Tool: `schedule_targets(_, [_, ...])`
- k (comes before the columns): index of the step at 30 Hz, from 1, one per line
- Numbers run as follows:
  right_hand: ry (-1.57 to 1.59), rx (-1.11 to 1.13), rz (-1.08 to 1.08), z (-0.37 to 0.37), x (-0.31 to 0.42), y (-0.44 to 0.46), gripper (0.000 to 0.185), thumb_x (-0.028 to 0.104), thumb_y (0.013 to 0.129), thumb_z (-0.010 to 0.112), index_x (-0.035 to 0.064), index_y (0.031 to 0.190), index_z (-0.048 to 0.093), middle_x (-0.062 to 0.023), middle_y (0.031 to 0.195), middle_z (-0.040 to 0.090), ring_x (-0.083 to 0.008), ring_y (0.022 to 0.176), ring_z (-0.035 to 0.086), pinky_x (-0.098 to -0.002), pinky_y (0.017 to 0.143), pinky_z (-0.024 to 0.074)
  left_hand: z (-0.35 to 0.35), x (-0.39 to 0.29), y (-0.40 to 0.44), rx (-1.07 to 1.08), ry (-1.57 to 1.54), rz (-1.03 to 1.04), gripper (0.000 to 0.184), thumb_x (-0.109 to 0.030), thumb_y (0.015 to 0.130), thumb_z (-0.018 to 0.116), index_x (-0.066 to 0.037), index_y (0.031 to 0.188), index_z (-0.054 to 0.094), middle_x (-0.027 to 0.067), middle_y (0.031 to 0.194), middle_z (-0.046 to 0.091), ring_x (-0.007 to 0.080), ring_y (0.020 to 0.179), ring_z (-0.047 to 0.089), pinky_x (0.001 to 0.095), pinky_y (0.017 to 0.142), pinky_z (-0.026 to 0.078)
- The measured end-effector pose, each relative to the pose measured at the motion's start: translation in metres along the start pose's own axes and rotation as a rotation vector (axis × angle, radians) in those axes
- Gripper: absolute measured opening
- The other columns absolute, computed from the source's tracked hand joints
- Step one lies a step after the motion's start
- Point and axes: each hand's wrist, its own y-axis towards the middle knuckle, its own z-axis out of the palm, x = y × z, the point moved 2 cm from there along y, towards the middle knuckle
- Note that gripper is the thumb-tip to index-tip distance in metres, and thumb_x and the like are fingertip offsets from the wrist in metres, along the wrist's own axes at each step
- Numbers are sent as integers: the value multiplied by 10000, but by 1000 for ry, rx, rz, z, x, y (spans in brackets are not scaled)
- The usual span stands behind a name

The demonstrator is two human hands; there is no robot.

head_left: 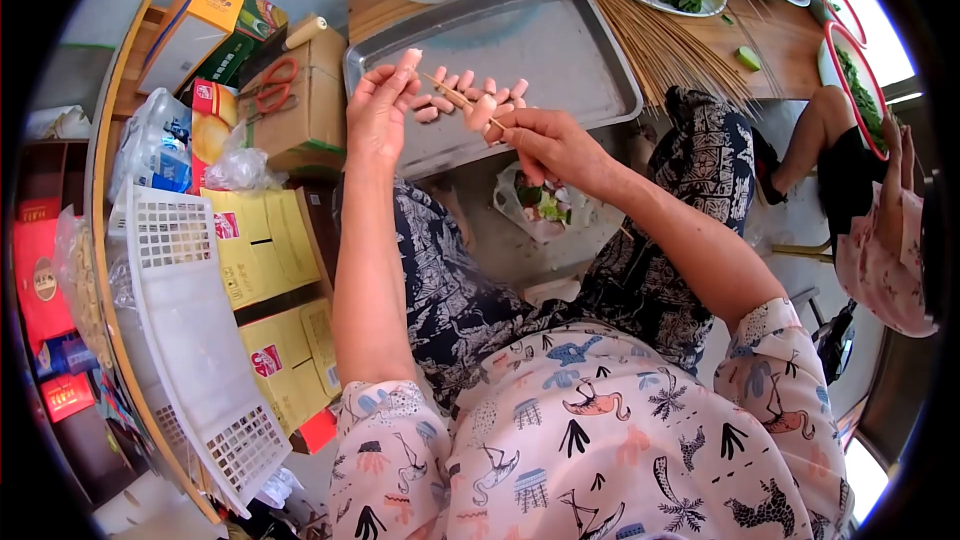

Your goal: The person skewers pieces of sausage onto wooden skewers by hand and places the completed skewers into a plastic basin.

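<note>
- Left hand [378, 108]: pinches smooth pink sausage stub [411, 59].
- Right hand [548, 143]: grips slender bamboo skewer [446, 90].
- Rectangular metal tray [570, 55]: cylindrical sausage pieces [466, 80] toward near-left corner.

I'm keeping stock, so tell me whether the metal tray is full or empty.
Partly filled: pink sausage pieces lie clustered toward the left of the metal tray, while bare metal shows on its right.

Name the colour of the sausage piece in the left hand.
The sausage piece is pale pink, best seen in the head view.
</note>
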Motion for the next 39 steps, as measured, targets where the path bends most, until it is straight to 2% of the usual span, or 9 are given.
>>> schedule_targets(3, [-5, 6, -19, 0, 2, -1, 237, 183, 968, 437, 39, 1070, 595, 20, 494, 462, -44, 405, 394, -207, 409, 308, 2, -1, 0, 10, 31, -18, 164, -23, 839, 657, -61, 958, 550, 85, 979, 626, 177, 883, 617, 278, 819, 517])
schedule_targets(5, [-4, -16, -40, 1, 4, -1, 243, 199, 956, 442, 34, 1008, 613, -3, 473, 481, -62, 377, 376, -224, 392, 311, 4, -2, -2, 15, 36, -20, 169, -22, 837, 660, -61, 960, 551, 84, 979, 626, 176, 885, 616, 277, 816, 516])
schedule_targets(28, [-21, -37, -30, 1, -3, 5, 240, 190, 958, 440, 34, 1019, 612, -3, 468, 476, -63, 379, 378, -229, 399, 313, 18, -6, -13, 16, 157, 14, 212, -12, 820, 680, -24, 977, 538, 82, 1001, 574, 169, 921, 602, 284, 845, 523])
schedule_targets(30, [-21, -40, -22, 0, -4, 6, 239, 187, 959, 438, 34, 1019, 612, -3, 467, 476, -64, 380, 379, -230, 400, 312, 18, -4, -12, 24, 177, 73, 239, -75, 805, 719, -36, 970, 550, 59, 919, 614, 136, 795, 614, 259, 716, 515])
schedule_targets(32, [-45, -18, -44, -1, -5, 7, 238, 190, 975, 430, 48, 1064, 599, 22, 512, 473, -39, 421, 427, -207, 411, 308, 19, -4, -12, 37, 196, 77, 235, -80, 808, 717, -34, 969, 553, 57, 913, 616, 132, 793, 615, 252, 713, 509])
schedule_targets(39, [-16, -55, -55, 1, -3, 10, 235, 183, 977, 423, 50, 1061, 598, 19, 532, 478, -41, 434, 427, -214, 410, 292, 29, -3, -15, 77, 248, 65, 212, -99, 823, 705, -31, 960, 559, 53, 897, 629, 114, 778, 618, 225, 698, 496])
